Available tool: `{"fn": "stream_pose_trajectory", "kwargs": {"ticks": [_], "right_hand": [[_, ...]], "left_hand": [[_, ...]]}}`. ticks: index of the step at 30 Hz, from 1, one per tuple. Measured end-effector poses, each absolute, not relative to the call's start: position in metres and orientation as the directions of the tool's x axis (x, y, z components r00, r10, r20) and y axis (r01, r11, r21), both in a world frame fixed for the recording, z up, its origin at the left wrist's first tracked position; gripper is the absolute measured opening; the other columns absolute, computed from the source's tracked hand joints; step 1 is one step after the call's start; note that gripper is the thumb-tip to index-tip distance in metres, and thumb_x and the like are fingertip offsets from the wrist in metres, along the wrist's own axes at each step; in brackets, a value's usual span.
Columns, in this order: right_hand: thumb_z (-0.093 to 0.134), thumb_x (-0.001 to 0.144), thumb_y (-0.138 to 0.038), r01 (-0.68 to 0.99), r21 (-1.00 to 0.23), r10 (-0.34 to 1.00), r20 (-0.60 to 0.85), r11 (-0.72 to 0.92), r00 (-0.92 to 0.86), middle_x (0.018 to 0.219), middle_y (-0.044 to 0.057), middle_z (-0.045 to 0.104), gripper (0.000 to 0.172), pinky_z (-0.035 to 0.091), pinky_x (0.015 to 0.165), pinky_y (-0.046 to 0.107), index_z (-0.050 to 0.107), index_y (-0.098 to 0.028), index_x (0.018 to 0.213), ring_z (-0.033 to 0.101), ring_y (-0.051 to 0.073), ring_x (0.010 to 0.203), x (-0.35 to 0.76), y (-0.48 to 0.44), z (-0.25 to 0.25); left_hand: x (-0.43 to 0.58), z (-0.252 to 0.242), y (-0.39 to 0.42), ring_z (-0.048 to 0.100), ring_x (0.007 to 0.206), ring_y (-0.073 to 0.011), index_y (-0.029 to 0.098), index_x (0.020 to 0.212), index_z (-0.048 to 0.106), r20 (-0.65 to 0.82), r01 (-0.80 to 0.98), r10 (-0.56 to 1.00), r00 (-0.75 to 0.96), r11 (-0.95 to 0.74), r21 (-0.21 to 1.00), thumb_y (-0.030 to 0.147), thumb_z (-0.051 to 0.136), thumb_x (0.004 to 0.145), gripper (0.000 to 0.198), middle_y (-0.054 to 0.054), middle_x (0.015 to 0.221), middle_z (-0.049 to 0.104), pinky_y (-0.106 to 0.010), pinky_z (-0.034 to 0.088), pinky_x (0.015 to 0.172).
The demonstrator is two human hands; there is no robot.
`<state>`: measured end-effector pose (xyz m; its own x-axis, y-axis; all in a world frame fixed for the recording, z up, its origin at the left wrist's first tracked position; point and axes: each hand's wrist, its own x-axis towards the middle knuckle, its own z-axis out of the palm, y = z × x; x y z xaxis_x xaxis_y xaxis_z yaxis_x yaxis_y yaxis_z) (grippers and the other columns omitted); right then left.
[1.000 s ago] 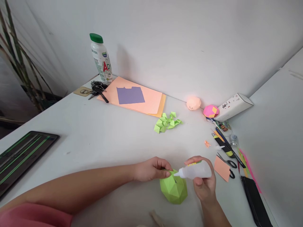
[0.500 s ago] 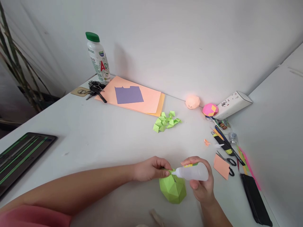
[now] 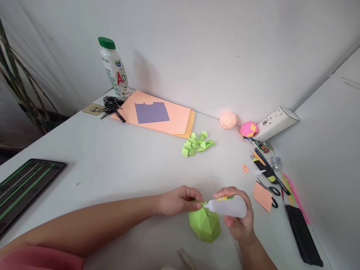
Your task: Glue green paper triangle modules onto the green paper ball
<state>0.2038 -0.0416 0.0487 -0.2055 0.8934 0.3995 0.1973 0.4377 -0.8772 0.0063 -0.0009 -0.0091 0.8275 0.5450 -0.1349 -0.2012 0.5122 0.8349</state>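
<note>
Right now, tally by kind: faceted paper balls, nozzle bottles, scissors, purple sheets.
Faceted paper balls: 3 (green ball in the left hand, peach ball, pink-and-yellow ball)
Nozzle bottle in the right hand: 1
Scissors: 1
Purple sheet: 1
Total: 6

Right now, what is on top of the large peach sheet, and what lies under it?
Purple paper lies on the peach sheet, and the keys overlap its left corner. Underneath, orange paper shows along the right edge; the rest is covered.
</note>
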Motion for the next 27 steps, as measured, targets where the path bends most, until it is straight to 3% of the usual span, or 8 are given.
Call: {"fn": "stream_pose_trajectory", "kwargs": {"ticks": [11,27], "right_hand": [[0.064,0.077,-0.054,0.181,-0.894,0.905,0.373,0.410,-0.206,0.092,0.006,0.064,0.041,0.050,0.071,0.035,0.056,-0.027,0.107,0.060,0.022,0.082,0.2063,-0.0415,0.0452],[0.063,0.076,-0.056,0.195,-0.898,0.914,0.362,0.395,-0.186,0.090,0.007,0.064,0.042,0.051,0.065,0.034,0.057,-0.025,0.104,0.062,0.022,0.078,0.2034,-0.0407,0.0481]], "left_hand": [[0.0062,-0.0106,-0.0013,0.052,0.083,-0.0151,0.015,0.081,0.066,-0.118,-0.211,0.549,0.827,0.499,0.841,0.048,0.072,0.069,0.036,-0.003,0.089,0.061,-0.031,0.042,0.082],[0.0056,-0.0085,-0.0012,0.051,0.083,-0.0150,0.015,0.080,0.065,-0.118,-0.201,0.547,0.829,0.488,0.849,0.049,0.072,0.068,0.037,-0.003,0.087,0.059,-0.030,0.042,0.081]]}}
